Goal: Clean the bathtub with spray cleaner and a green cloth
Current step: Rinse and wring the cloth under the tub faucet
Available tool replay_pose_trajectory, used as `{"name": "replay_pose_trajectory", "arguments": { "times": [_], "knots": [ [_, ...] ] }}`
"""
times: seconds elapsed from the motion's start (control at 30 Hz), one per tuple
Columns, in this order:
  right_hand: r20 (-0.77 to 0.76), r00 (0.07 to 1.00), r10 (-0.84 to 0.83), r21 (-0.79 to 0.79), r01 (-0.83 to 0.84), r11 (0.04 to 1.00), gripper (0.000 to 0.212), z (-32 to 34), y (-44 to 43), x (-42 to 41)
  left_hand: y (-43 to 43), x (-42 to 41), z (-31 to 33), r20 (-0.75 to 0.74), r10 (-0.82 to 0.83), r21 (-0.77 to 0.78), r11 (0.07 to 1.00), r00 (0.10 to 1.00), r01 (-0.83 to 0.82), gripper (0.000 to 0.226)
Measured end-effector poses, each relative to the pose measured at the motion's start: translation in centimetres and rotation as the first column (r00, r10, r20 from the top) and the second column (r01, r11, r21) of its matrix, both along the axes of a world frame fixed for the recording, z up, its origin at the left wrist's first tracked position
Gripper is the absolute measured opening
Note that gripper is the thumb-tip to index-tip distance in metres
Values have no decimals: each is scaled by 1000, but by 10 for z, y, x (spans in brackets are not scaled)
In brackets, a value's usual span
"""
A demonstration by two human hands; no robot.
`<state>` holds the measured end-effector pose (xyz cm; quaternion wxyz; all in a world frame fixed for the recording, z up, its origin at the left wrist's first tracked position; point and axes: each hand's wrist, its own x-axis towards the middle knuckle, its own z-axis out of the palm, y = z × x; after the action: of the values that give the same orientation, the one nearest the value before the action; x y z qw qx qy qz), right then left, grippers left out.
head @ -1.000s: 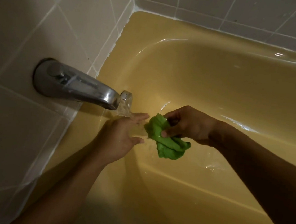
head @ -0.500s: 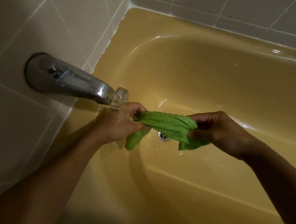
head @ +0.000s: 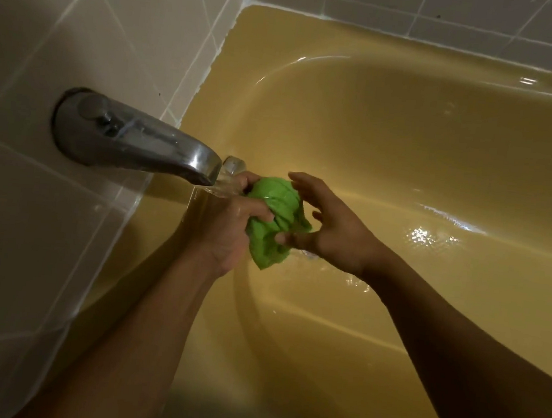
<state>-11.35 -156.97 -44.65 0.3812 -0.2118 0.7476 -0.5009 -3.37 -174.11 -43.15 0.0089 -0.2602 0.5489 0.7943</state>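
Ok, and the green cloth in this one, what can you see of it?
The green cloth is soft-looking fabric, bunched into a crumpled wad with a loose tail hanging below. Its top looks wet and shiny. It is held above the yellow tub, just right of the faucet mouth, where water runs. The left hand grips its left side with curled fingers. The right hand is spread, with its thumb touching the lower right edge.

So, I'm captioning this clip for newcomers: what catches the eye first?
The bright green cloth sits bunched at centre, held in the left hand, the right hand spread open against it. Just left, water runs from the chrome spout on the tiled wall into the yellow bathtub.
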Motion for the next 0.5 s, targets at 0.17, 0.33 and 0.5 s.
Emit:
{"name": "replay_pose_trajectory", "arguments": {
  "times": [0.17, 0.33, 0.5],
  "knots": [
    [-4, 984, -177, -30, 176, 984, 60, -9, -24, 11, 0, -3, 6, 12, -103, -28, 994, 995, 103, 49],
    [241, 904, -354, -180, 400, 898, 34, 2, -16, 5, -13, 14, -5, 45, 79, -58, 995, 996, -77, 46],
    [535, 778, -331, -295, 539, 789, 31, 18, -10, -5, 8, 22, -26, 450, 164, 50, 977, 878, -208, 49]
  ]
}}
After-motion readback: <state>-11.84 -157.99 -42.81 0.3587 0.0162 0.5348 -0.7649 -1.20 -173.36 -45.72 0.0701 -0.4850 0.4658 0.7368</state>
